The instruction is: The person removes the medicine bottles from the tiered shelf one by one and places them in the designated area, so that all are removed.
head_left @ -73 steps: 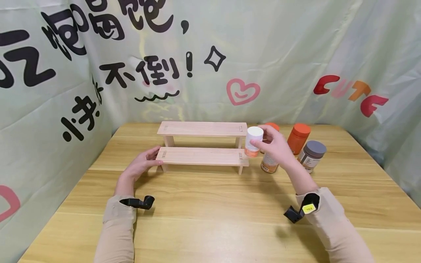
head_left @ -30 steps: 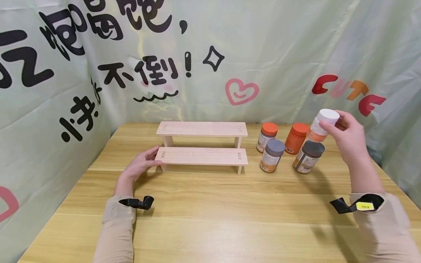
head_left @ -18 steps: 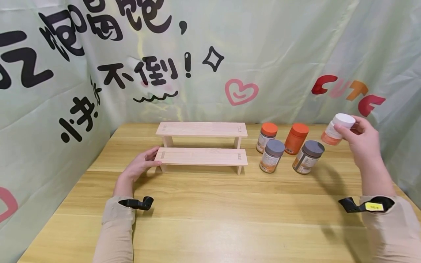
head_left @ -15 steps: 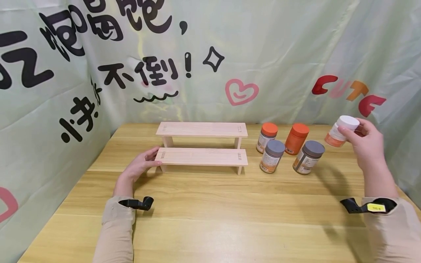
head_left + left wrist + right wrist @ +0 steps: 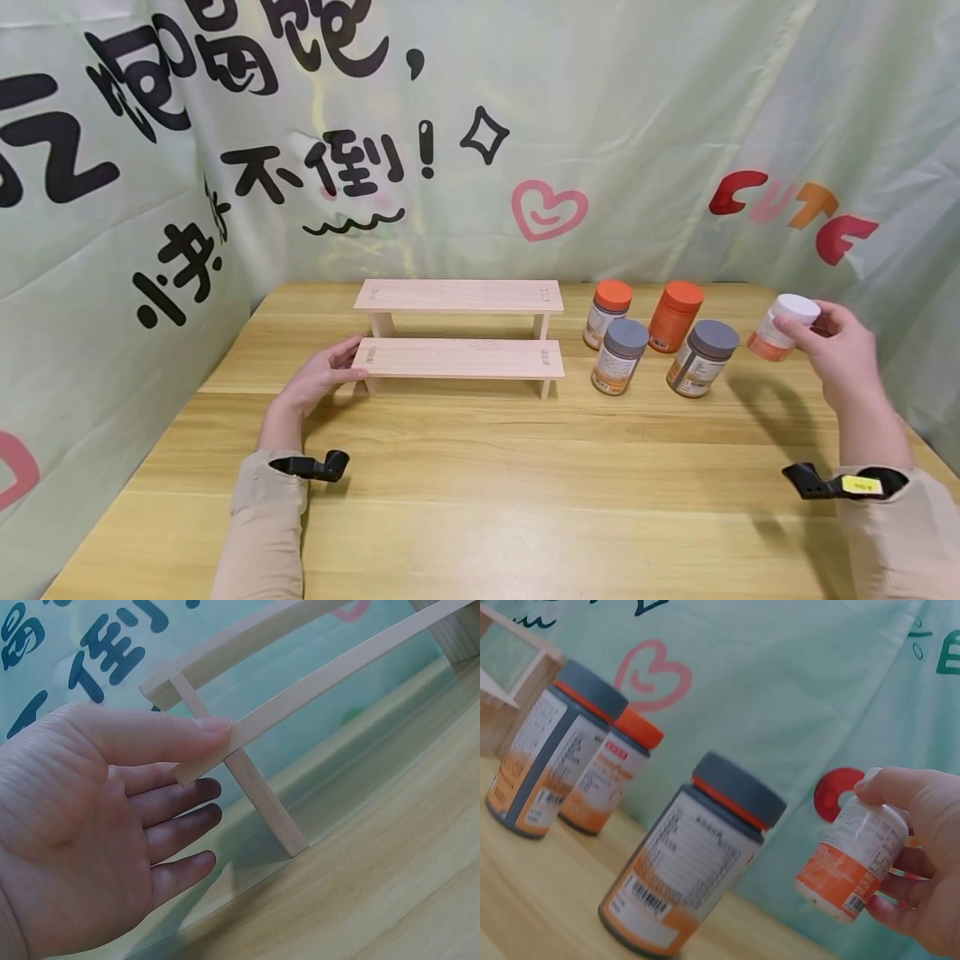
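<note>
My right hand [image 5: 840, 350] was curled round a small white-capped bottle [image 5: 780, 327], thumb on one side and fingers on the other, pinching it just under the cap. It hung in the air over the far right part of the counter [image 5: 480, 500], its base clear of the wood, tilted so that the cap leaned right and the orange base pointed down and left. From the right wrist view the bottle [image 5: 853, 859] sat at the tips of my fingers [image 5: 900, 787], with its label facing the camera.

The relation that mattered was sideways: the bottle lay to the right of the four standing bottles. The nearest of them was a grey-capped bottle [image 5: 702, 357], with a second grey-capped bottle [image 5: 618, 356] beside it on the left. Behind those stood an all-orange bottle [image 5: 677, 316] and an orange-capped bottle [image 5: 607, 312]. All four stood upright and apart from what I held.

Further left stood the two-step wooden shelf [image 5: 459, 329], both steps bare, well apart from my right hand. My left hand [image 5: 321, 381] was the one near it: the thumb lay on top of the lower step's left end and the fingers reached under it, relaxed and nearly straight, steadying the shelf [image 5: 300, 690] rather than gripping it.
</note>
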A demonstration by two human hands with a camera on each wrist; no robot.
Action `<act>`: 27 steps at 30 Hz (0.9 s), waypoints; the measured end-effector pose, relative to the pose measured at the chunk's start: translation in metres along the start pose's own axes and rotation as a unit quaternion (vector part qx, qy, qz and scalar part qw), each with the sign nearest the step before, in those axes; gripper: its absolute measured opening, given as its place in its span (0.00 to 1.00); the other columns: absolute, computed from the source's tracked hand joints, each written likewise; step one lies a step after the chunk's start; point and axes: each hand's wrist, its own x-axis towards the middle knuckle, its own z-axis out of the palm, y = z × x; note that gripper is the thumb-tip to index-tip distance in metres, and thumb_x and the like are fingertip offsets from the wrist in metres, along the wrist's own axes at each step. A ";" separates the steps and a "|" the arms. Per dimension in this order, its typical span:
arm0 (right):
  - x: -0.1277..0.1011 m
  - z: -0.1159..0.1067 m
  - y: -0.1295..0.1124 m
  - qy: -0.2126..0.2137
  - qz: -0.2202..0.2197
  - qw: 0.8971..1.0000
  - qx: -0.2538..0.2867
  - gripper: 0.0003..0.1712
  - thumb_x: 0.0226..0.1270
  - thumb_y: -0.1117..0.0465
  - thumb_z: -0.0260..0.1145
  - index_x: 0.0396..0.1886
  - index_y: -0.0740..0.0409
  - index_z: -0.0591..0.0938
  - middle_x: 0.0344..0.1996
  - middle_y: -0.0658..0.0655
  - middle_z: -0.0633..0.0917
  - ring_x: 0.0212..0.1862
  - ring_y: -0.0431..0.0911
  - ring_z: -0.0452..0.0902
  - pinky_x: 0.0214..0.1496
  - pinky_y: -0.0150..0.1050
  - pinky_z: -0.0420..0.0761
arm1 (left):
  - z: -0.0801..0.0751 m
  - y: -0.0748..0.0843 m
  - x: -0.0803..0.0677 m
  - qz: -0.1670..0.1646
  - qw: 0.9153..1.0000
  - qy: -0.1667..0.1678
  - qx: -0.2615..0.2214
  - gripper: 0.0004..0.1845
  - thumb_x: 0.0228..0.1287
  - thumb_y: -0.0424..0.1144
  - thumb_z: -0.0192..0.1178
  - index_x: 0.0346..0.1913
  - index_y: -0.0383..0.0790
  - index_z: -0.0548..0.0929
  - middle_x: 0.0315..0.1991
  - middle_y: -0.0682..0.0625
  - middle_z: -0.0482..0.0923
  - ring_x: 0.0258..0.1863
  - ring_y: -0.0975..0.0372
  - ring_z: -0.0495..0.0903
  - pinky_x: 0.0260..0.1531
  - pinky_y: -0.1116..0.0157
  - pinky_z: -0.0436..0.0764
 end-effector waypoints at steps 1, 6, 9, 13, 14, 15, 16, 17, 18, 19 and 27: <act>0.000 0.000 0.003 -0.003 0.000 1.000 -0.020 0.15 0.62 0.57 0.64 0.39 0.33 0.68 0.35 0.36 0.70 0.37 0.30 0.64 0.31 0.16 0.67 | 0.000 0.000 0.000 0.001 1.000 0.000 0.002 0.41 0.61 0.32 0.59 0.70 0.27 0.46 0.71 0.33 0.42 0.69 0.44 0.46 0.67 0.49 0.48; 0.000 0.002 0.017 -0.021 -0.001 0.997 -0.072 0.15 0.63 0.53 0.63 0.39 0.32 0.65 0.34 0.34 0.68 0.36 0.29 0.63 0.31 0.17 0.66 | -0.001 -0.003 0.001 -0.001 1.000 0.001 0.000 0.41 0.61 0.33 0.59 0.71 0.28 0.47 0.71 0.34 0.43 0.69 0.45 0.46 0.67 0.50 0.48; -0.001 0.004 0.023 -0.032 -0.001 0.996 -0.089 0.13 0.63 0.53 0.63 0.41 0.38 0.66 0.34 0.35 0.68 0.35 0.28 0.63 0.31 0.17 0.67 | -0.001 -0.003 0.001 -0.003 1.000 0.002 -0.003 0.41 0.61 0.34 0.60 0.71 0.29 0.47 0.71 0.34 0.44 0.69 0.46 0.47 0.67 0.51 0.48; -0.003 0.007 0.030 -0.044 -0.008 0.992 -0.119 0.19 0.63 0.53 0.62 0.46 0.58 0.69 0.33 0.35 0.68 0.34 0.28 0.63 0.30 0.19 0.67 | -0.001 -0.002 0.001 -0.001 1.000 0.001 0.000 0.41 0.61 0.33 0.59 0.71 0.28 0.47 0.71 0.33 0.44 0.69 0.45 0.47 0.67 0.50 0.48; -0.003 0.008 0.031 -0.045 -0.012 0.991 -0.124 0.20 0.63 0.54 0.62 0.46 0.63 0.69 0.32 0.35 0.68 0.34 0.28 0.63 0.30 0.19 0.67 | -0.001 -0.002 0.001 0.001 1.000 0.000 0.000 0.41 0.61 0.33 0.59 0.71 0.27 0.47 0.71 0.33 0.44 0.69 0.45 0.47 0.67 0.50 0.48; -0.003 0.009 0.032 -0.046 -0.016 0.991 -0.127 0.23 0.63 0.54 0.62 0.47 0.67 0.68 0.32 0.34 0.68 0.34 0.28 0.63 0.30 0.19 0.67 | -0.001 -0.002 0.001 0.001 1.000 -0.001 0.000 0.41 0.61 0.33 0.59 0.70 0.27 0.47 0.71 0.33 0.44 0.69 0.45 0.46 0.67 0.50 0.48; -0.004 0.009 0.033 -0.048 -0.019 0.990 -0.129 0.24 0.63 0.54 0.62 0.47 0.69 0.67 0.31 0.34 0.68 0.34 0.28 0.63 0.30 0.19 0.67 | -0.001 -0.001 0.001 0.002 1.000 -0.001 0.001 0.41 0.61 0.32 0.59 0.70 0.27 0.47 0.71 0.33 0.44 0.69 0.45 0.46 0.67 0.50 0.48; -0.003 0.010 0.034 -0.049 -0.022 0.990 -0.127 0.24 0.63 0.55 0.62 0.47 0.70 0.67 0.31 0.34 0.68 0.34 0.28 0.63 0.30 0.19 0.67 | -0.001 -0.001 0.001 0.002 1.000 -0.001 0.000 0.41 0.61 0.32 0.59 0.70 0.27 0.47 0.71 0.33 0.44 0.69 0.45 0.46 0.67 0.50 0.48; -0.004 0.011 0.035 -0.050 -0.024 0.990 -0.126 0.25 0.63 0.56 0.62 0.48 0.72 0.67 0.31 0.34 0.68 0.33 0.28 0.63 0.30 0.19 0.67 | 0.000 -0.001 0.000 0.002 1.000 -0.001 0.000 0.41 0.61 0.32 0.59 0.70 0.27 0.47 0.71 0.33 0.44 0.69 0.45 0.46 0.67 0.50 0.48; -0.004 0.011 0.036 -0.050 -0.026 0.990 -0.126 0.27 0.63 0.56 0.62 0.49 0.73 0.66 0.31 0.34 0.68 0.33 0.28 0.63 0.30 0.19 0.67 | 0.000 -0.001 0.000 0.003 1.000 -0.002 0.000 0.41 0.61 0.32 0.59 0.70 0.27 0.47 0.71 0.33 0.43 0.69 0.45 0.46 0.67 0.50 0.48; -0.005 0.009 0.044 -0.050 -0.021 0.987 -0.153 0.34 0.63 0.54 0.62 0.55 0.77 0.63 0.33 0.38 0.69 0.33 0.27 0.62 0.30 0.20 0.66 | 0.000 -0.001 0.002 0.000 1.000 -0.005 -0.018 0.41 0.60 0.29 0.58 0.70 0.26 0.46 0.71 0.33 0.43 0.69 0.45 0.46 0.67 0.51 0.48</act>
